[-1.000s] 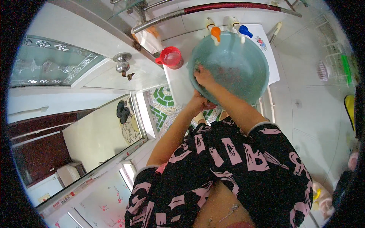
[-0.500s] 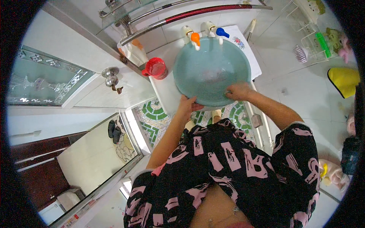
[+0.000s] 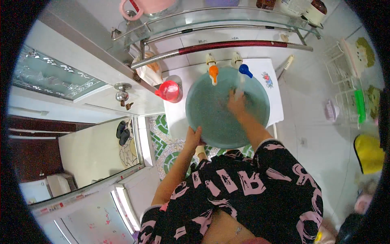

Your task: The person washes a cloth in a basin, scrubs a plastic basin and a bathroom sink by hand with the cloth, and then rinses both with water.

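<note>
A large blue-green basin (image 3: 211, 130) rests on the white washstand below two taps, one with an orange handle (image 3: 213, 74) and one with a blue handle (image 3: 245, 70). With the thumb over its near left rim and the fingers beneath, my left hand (image 3: 194, 137) grips the basin. Inside the basin, my right hand (image 3: 237, 103) is under the blue-handled tap, where a pale stream of water seems to fall on it. Blur and water hide how its fingers are held. Left of the basin stands a red plastic cup (image 3: 169, 91).
Above the taps run a metal towel bar (image 3: 239, 44) and a glass shelf (image 3: 219, 18) with a pink mug (image 3: 152, 6). A white door with a round knob (image 3: 122, 94) is at the left. Wire racks (image 3: 345, 103) and a yellow cloth (image 3: 369, 153) are on the right.
My right hand has moved from the basin's near right rim to inside it, under the blue-handled tap. The left hand still grips the rim. The view has tilted up, showing more shelf.
</note>
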### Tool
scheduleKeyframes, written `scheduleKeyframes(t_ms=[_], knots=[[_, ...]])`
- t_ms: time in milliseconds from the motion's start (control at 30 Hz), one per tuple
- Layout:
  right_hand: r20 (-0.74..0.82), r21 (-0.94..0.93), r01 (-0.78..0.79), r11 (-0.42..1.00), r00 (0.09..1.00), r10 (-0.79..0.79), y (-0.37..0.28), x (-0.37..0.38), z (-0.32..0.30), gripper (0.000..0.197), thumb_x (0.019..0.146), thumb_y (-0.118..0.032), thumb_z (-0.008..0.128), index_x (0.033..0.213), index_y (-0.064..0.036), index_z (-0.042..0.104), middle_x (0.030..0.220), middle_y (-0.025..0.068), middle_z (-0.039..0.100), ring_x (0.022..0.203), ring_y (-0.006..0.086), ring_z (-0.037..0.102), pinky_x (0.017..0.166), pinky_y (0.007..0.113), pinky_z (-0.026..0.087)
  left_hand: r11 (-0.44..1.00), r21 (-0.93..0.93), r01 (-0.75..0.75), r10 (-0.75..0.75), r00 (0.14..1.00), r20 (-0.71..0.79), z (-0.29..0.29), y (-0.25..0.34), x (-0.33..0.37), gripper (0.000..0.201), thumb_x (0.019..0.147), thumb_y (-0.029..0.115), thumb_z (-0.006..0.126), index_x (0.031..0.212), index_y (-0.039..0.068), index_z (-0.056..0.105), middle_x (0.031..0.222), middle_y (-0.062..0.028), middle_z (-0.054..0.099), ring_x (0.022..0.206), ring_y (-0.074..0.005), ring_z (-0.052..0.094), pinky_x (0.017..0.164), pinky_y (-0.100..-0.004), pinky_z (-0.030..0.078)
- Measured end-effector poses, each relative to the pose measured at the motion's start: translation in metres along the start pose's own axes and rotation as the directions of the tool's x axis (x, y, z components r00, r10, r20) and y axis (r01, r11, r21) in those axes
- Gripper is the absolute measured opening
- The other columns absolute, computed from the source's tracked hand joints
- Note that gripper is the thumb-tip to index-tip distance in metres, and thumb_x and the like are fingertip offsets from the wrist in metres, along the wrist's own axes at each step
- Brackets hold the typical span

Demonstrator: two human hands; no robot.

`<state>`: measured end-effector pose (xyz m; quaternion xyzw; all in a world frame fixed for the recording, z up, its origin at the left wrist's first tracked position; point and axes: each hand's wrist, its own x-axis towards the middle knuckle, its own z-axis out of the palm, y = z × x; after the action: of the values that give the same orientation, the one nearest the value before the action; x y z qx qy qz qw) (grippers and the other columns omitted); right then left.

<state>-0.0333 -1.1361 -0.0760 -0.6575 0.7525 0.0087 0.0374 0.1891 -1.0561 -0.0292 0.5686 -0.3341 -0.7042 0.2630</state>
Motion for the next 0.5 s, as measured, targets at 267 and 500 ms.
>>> scheduleKeyframes(t_ms=[267, 500], knots=[[-0.242, 0.110, 0.266, 0.958, 0.942, -0.234, 0.026, 0.015, 0.058, 0.039, 0.070, -0.020, 0.059, 0.107, -0.0107, 0.050, 0.118, 0.0108, 0.041, 0.104, 0.0318, 0.044, 0.080, 0.044, 0.041, 0.960, 0.243, -0.139, 0.200, 0.948, -0.246, 0.005, -0.032, 0.026, 0.060, 0.074, 0.018, 0.061, 0.115, -0.007, 0.025, 0.102, -0.0200, 0.048, 0.091, -0.0293, 0.051, 0.076, -0.0370, 0.043], [0.340, 0.828, -0.084, 0.554, 0.862, -0.377, 0.014, -0.006, -0.037, 0.026, 0.074, -0.025, 0.059, 0.091, -0.0055, 0.058, 0.089, 0.0069, 0.057, 0.082, 0.0209, 0.055, 0.071, 0.031, 0.042, 0.609, 0.646, -0.460, 0.732, 0.641, -0.233, 0.046, 0.000, 0.036, 0.050, 0.079, 0.017, 0.054, 0.121, -0.001, 0.033, 0.112, -0.0184, 0.042, 0.100, -0.0312, 0.043, 0.086, -0.0392, 0.035]])
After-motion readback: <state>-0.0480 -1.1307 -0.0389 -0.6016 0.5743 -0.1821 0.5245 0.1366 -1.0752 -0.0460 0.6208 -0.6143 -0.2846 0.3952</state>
